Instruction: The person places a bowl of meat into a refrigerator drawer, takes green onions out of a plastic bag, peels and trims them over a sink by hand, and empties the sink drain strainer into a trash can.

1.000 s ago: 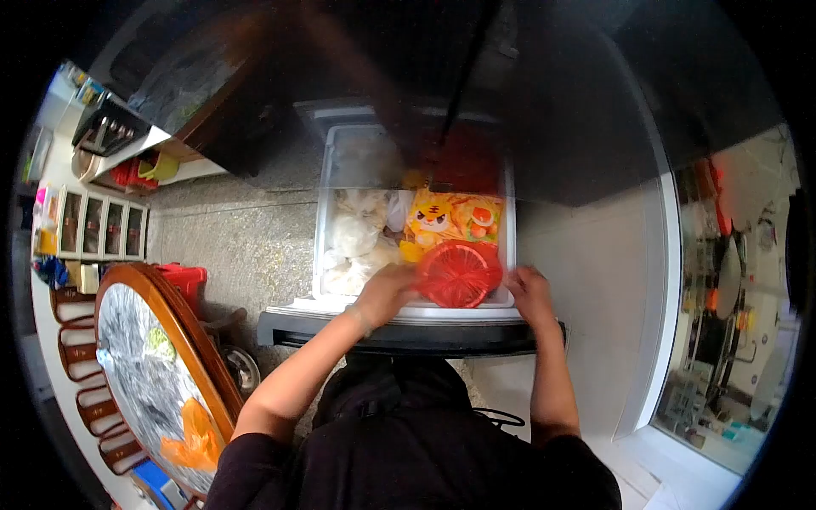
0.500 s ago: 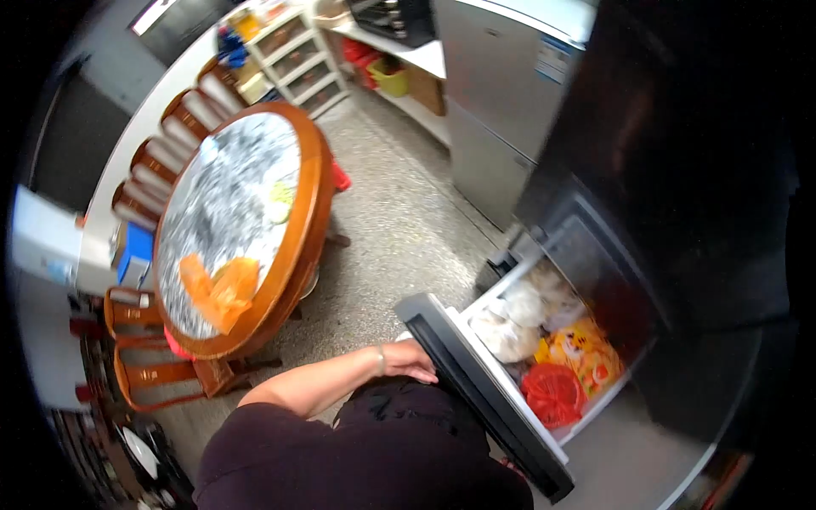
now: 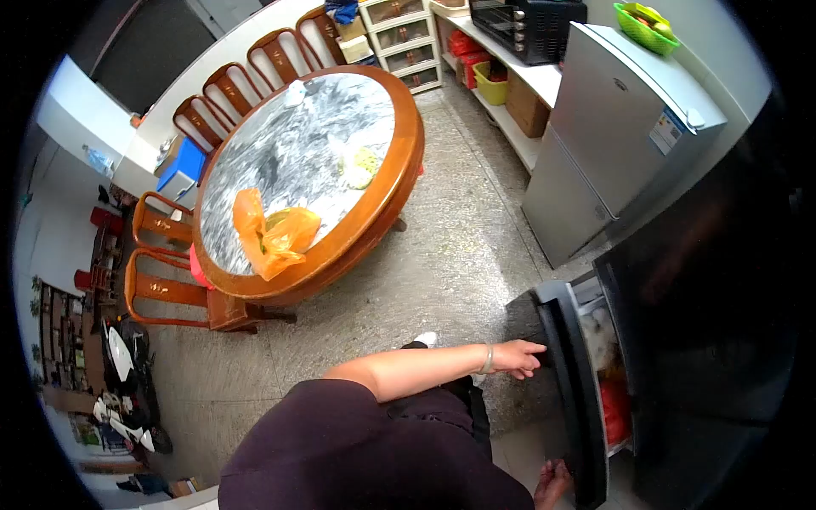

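A dark freezer drawer (image 3: pixel 571 374) stands partly pulled out of the black fridge (image 3: pixel 705 340). My left hand (image 3: pixel 517 359) is at the drawer's front, index finger stretched out to its panel and the other fingers loosely bent, holding nothing. Lower down, my right hand (image 3: pixel 552 483) is beside the near end of the same front; its fingers look apart, and part of the hand is cut off by the frame. Through the narrow gap show a red plastic bag (image 3: pixel 615 412) and whitish bags (image 3: pixel 600 336); the other contents are hidden.
A round wooden table (image 3: pixel 408 144) with a marble top bears an orange plastic bag (image 3: pixel 276 234) and green food (image 3: pixel 364 166). Several wooden chairs (image 3: pixel 170 293) surround it. A small silver fridge (image 3: pixel 599 140) with a green basket (image 3: pixel 646 30) on top stands ahead.
The drawer has slid inward, covering most of its bags. My left hand has moved rightward with its front, and my right hand shows more. The view has shifted.
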The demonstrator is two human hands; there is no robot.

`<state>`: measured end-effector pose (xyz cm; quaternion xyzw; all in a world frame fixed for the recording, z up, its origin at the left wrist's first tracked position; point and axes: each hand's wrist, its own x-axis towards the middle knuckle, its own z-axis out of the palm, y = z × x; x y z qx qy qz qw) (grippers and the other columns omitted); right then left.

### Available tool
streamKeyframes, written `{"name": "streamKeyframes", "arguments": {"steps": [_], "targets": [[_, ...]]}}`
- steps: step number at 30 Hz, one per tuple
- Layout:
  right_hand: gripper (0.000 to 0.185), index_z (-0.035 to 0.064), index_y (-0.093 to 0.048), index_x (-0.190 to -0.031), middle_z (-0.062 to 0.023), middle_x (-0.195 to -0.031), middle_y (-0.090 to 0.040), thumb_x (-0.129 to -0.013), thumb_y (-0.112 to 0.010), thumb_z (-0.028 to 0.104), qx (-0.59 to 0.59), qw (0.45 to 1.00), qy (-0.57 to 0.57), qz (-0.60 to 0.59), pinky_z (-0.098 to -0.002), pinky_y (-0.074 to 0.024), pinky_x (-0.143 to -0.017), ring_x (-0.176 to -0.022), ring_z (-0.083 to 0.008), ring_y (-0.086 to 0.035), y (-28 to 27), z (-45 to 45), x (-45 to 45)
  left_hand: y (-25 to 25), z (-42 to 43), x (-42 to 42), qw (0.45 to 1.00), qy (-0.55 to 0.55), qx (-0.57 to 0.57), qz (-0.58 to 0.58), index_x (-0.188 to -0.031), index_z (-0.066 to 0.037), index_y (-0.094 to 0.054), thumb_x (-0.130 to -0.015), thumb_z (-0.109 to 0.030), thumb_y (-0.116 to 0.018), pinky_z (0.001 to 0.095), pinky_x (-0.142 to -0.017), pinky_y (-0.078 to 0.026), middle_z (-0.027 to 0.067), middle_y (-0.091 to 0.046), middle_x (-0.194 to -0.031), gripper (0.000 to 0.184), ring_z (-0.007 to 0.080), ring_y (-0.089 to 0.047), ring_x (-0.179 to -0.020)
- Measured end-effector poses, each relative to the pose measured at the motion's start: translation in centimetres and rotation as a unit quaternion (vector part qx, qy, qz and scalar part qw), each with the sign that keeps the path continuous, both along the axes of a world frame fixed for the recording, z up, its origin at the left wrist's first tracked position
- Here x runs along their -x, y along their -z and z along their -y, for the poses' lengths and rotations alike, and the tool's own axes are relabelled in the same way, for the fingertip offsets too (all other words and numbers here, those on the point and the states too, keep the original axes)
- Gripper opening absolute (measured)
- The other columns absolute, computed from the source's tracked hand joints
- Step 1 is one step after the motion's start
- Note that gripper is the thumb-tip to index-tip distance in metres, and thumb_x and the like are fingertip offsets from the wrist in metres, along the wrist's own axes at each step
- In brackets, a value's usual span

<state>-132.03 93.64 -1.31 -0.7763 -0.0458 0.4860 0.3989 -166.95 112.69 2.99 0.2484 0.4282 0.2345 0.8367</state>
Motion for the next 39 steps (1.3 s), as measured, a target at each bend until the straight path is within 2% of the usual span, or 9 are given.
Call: {"name": "streamKeyframes", "arguments": {"steps": [5, 12, 16, 18, 21, 24, 27, 34, 39], "targets": [[0.029, 0.0079, -0.05, -0.113, -0.0047, -0.094, -0.057, -0.085, -0.053, 0.012, -0.06, 0.996, -0.043, 0.039, -0.0266, -0.0461, -0.059, -0.071, -0.0153, -0.056, 1.9, -4.1, -3.0, -0.4, 1.7, 3.7, 0.998, -0.017, -0.052, -0.024, -0.123, -0.002, -0.045, -0.088, -0.012, -0.05, 0.0235, -0.073, -0.05, 0.0083, -0.057, -0.107, 0.037, 0.0117, -0.058, -0.086], [0.022, 0.0081, -0.052, -0.108, -0.0048, -0.081, -0.058, -0.086, -0.052, 0.011, -0.062, 0.992, -0.11, -0.008, -0.0253, -0.0465, -0.051, -0.061, -0.0137, -0.054, 3.2, -4.7, -2.4, -2.4, 11.2, 19.8, 0.909, -0.307, -0.101, -0.262, -0.094, -0.001, -0.059, -0.086, -0.002, -0.046, 0.0263, -0.066, -0.052, 0.0084, -0.063, -0.084, 0.015, 0.0132, -0.061, -0.072], [0.018, 0.0065, -0.053, -0.103, -0.0049, -0.079, -0.058, -0.087, -0.052, 0.012, -0.059, 0.986, -0.159, 0.004, -0.0253, -0.0466, -0.049, -0.059, -0.0139, -0.054, 1.3, -4.1, 6.3, -6.7, 14.6, 34.4, 0.689, -0.438, -0.28, -0.505, -0.089, -0.001, -0.058, -0.08, 0.002, -0.048, 0.0263, -0.064, -0.048, 0.0066, -0.06, -0.08, 0.013, 0.0132, -0.058, -0.07], [0.019, 0.0046, -0.053, -0.104, -0.0057, -0.079, -0.059, -0.087, -0.052, 0.012, -0.029, 0.981, -0.193, 0.002, -0.0258, -0.0468, -0.049, -0.06, -0.0144, -0.056, -0.5, -4.8, 12.9, -8.0, 16.0, 43.0, 0.488, -0.406, -0.348, -0.69, -0.093, -0.003, -0.056, -0.08, -0.002, -0.052, 0.0306, -0.068, -0.047, 0.0112, -0.055, -0.088, 0.014, 0.0219, -0.055, -0.081], [0.025, -0.0015, -0.053, -0.108, -0.0116, -0.087, -0.06, -0.088, -0.052, 0.014, -0.017, 0.961, -0.276, -0.005, -0.0293, -0.0483, -0.053, -0.065, -0.0186, -0.059, -2.2, -6.8, 22.5, -9.4, 16.5, 52.5, 0.416, -0.403, -0.284, -0.764, -0.098, -0.002, -0.054, -0.074, -0.005, -0.06, 0.0358, -0.075, -0.044, 0.0135, -0.053, -0.092, 0.024, 0.0287, -0.053, -0.086], [0.028, -0.002, -0.055, -0.104, -0.0085, -0.081, -0.061, -0.083, -0.055, 0.016, -0.056, 0.905, -0.421, 0.012, -0.0299, -0.0477, -0.056, -0.065, -0.0166, -0.058, -5.8, -8.8, 33.1, -9.1, 17.2, 57.3, 0.222, -0.274, -0.255, -0.9, -0.099, -0.002, -0.053, -0.071, -0.005, -0.063, 0.0363, -0.078, -0.043, 0.0145, -0.052, -0.096, 0.03, 0.0313, -0.052, -0.091], [0.024, 0.0003, -0.056, -0.105, -0.0067, -0.087, -0.061, -0.085, -0.055, 0.014, -0.083, 0.824, -0.559, 0.027, -0.0265, -0.0477, -0.065, -0.073, -0.0145, -0.059, -9.0, -10.7, 41.3, -5.8, 19.2, 62.5, 0.245, -0.179, -0.279, -0.911, -0.101, -0.001, -0.053, -0.071, -0.005, -0.064, 0.0376, -0.081, -0.042, 0.0147, -0.049, -0.099, 0.031, 0.0316, -0.049, -0.094], [0.025, 0.0013, -0.055, -0.109, -0.0091, -0.093, -0.061, -0.084, -0.055, 0.007, -0.193, 0.662, -0.716, 0.103, -0.0271, -0.0472, -0.071, -0.083, -0.017, -0.059, -16.5, -13.0, 55.2, -8.6, 24.5, 64.7, 0.5, -0.532, -0.198, -0.654, -0.088, 0.001, -0.059, -0.077, -0.004, -0.058, 0.0318, -0.074, -0.044, 0.0099, -0.053, -0.088, 0.012, 0.0234, -0.053, -0.082], [0.027, 0.0054, -0.055, -0.111, -0.0112, -0.096, -0.059, -0.083, -0.057, 0.007, -0.301, 0.582, -0.753, 0.065, -0.0305, -0.0488, -0.072, -0.086, -0.0183, -0.058, -19.1, -14.2, 64.9, -12.3, 27.1, 62.7, 0.416, -0.431, -0.244, -0.762, -0.098, 0.001, -0.059, -0.08, 0.0, -0.051, 0.0336, -0.074, -0.045, 0.0134, -0.056, -0.098, 0.021, 0.0258, -0.055, -0.089]]}}
